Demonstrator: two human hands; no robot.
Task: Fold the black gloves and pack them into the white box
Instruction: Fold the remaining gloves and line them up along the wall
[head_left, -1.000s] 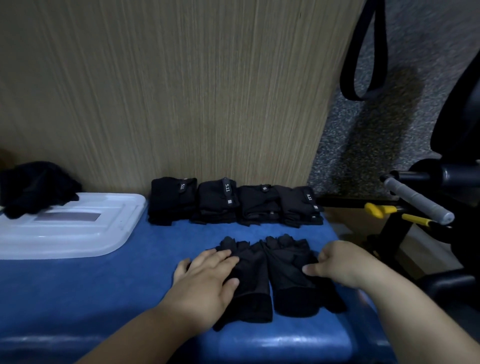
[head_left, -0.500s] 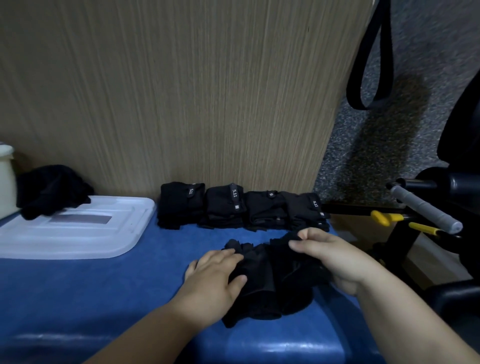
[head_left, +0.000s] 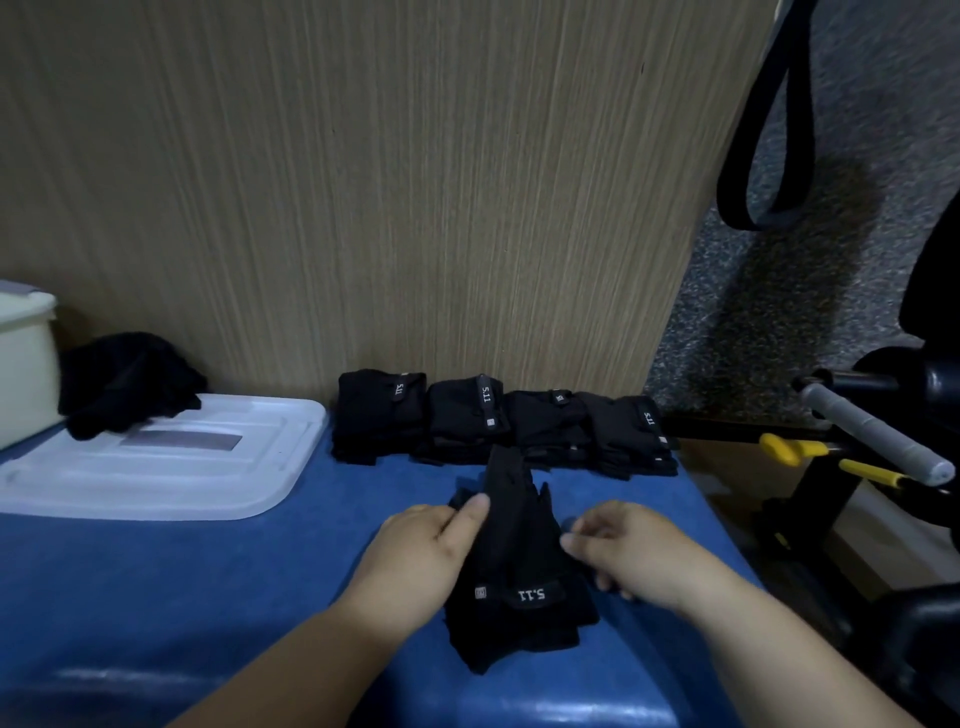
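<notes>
The stacked pair of black gloves (head_left: 519, 577) lies between the two hands on the blue surface (head_left: 182, 587), cuffs toward the person and finger ends pointing away. Its white "5.11" label shows at the near end, level with both wrists. The left hand (head_left: 415, 564) grips the pair's left edge: the thumb (head_left: 474, 508) lies pressed on top of the fabric and the other fingers are tucked out of sight at that side. The right hand (head_left: 631, 556) is at the pair's right edge with its fingers curled and the tips against the cloth. It is blurred there, so I cannot tell whether it pinches the fabric or only touches it.

Just beyond the fingertips of both hands a row of folded gloves (head_left: 498, 418) lines the wooden wall. Well off to the left of the left hand sits a white lid (head_left: 171, 478) with a heap of loose gloves (head_left: 124, 384) on its far end. The white box (head_left: 23, 364) is farther left still, at the frame edge.
</notes>
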